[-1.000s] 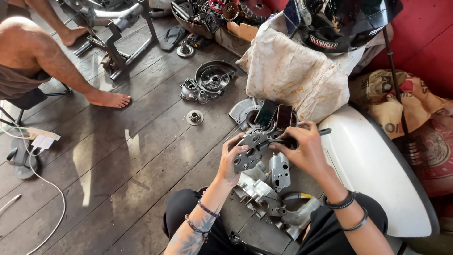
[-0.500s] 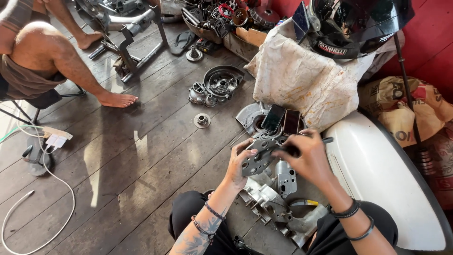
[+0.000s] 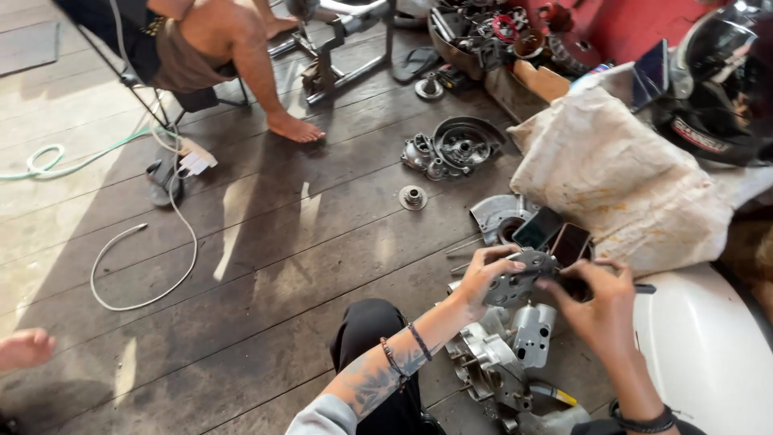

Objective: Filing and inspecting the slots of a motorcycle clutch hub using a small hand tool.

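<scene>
On the left, a white cable (image 3: 137, 274) lies looped on the wooden floor (image 3: 266, 266). Further right, the left hand (image 3: 483, 278) closes its fingers around the left side of a grey metal engine part (image 3: 519, 283), held above the floor. The right hand (image 3: 592, 302) grips the other side and also pinches a thin dark tool (image 3: 644, 288). If one grip loosens, I think the part can drop onto the engine casings (image 3: 503, 362) below.
</scene>
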